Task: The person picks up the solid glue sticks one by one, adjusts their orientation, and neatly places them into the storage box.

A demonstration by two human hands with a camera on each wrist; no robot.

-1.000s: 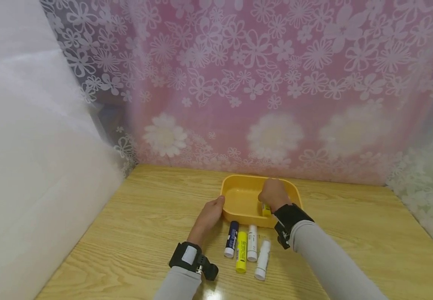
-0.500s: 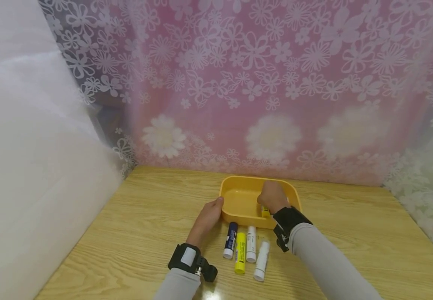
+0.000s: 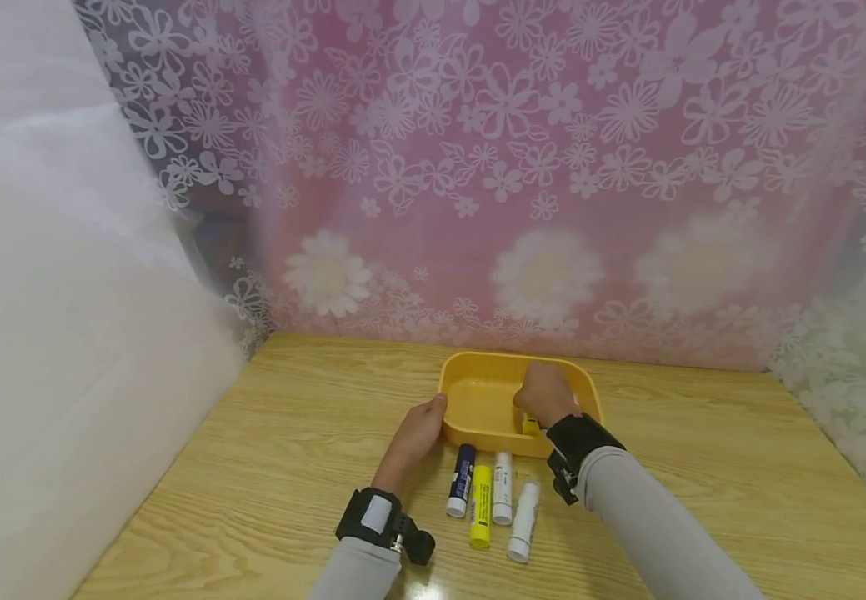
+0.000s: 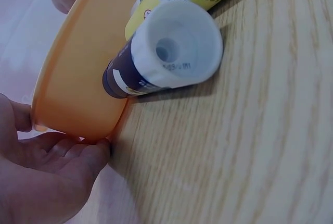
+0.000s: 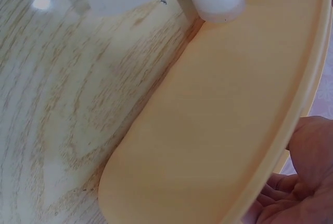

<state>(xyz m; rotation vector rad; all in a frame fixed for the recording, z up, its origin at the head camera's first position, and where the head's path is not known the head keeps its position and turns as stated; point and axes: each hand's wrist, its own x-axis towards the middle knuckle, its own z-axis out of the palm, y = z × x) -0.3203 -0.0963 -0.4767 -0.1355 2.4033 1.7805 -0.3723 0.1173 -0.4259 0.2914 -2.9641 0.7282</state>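
A yellow plastic basin point(image 3: 478, 406) sits toward the back of the table. My left hand point(image 3: 419, 429) holds its left end, thumb at the rim and fingers under the wall in the left wrist view. Inside the basin's right half, my right hand point(image 3: 547, 392) grips a yellow glue stick point(image 3: 529, 423), whose lower end shows below the fingers. The basin wall hides that stick in the right wrist view, where the curled right fingers point(image 5: 281, 195) show past the rim. In front of the basin lie a dark blue glue stick point(image 3: 461, 482), a yellow one and two white ones.
The wooden table point(image 3: 290, 467) runs back to a pink flowered curtain point(image 3: 433, 208). A white sheet point(image 3: 87, 292) borders its left side. The dark blue stick's white cap point(image 4: 177, 41) points toward the left wrist camera.
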